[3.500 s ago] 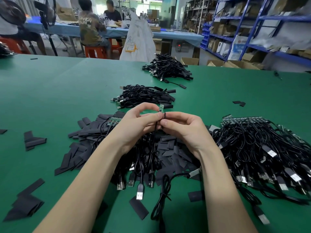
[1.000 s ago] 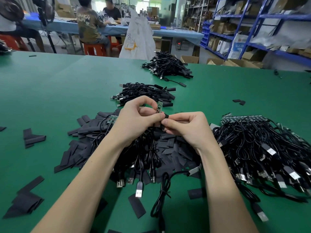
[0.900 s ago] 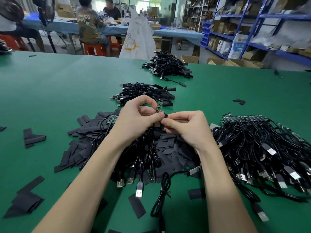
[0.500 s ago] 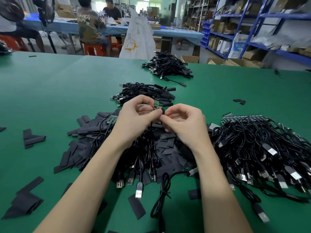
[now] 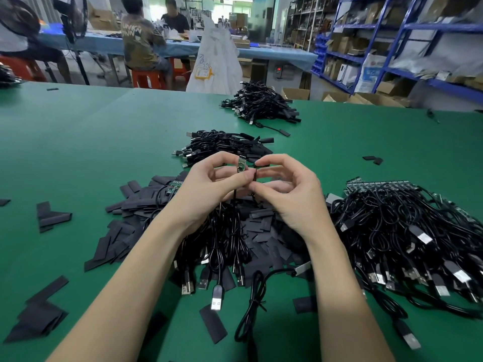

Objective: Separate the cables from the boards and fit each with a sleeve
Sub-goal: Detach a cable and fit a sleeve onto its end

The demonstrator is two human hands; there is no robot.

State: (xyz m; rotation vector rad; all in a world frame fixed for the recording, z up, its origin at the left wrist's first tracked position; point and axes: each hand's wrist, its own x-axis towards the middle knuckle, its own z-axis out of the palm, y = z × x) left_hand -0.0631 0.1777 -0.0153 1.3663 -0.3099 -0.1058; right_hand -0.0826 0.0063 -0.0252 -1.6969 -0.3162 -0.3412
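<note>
Centre of frame, left hand (image 5: 209,189) grip pinching a small green board (image 5: 241,164) upright, right hand (image 5: 285,194) grip pinching a black sleeve (image 5: 254,176) just beside it, above the cable pile (image 5: 227,241) on the green desk (image 5: 78,142).

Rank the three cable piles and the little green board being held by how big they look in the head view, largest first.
1. Right-hand cable pile, though it is nearest.
2 and 3. Middle pile and far pile: alike; distance leaves it unsure.
4. Green board, pinched by the left hand.

Both hands (image 5: 251,189) pinch small board (image 5: 241,164) w/ cable above sleeve pile (image 5: 261,231)
</note>
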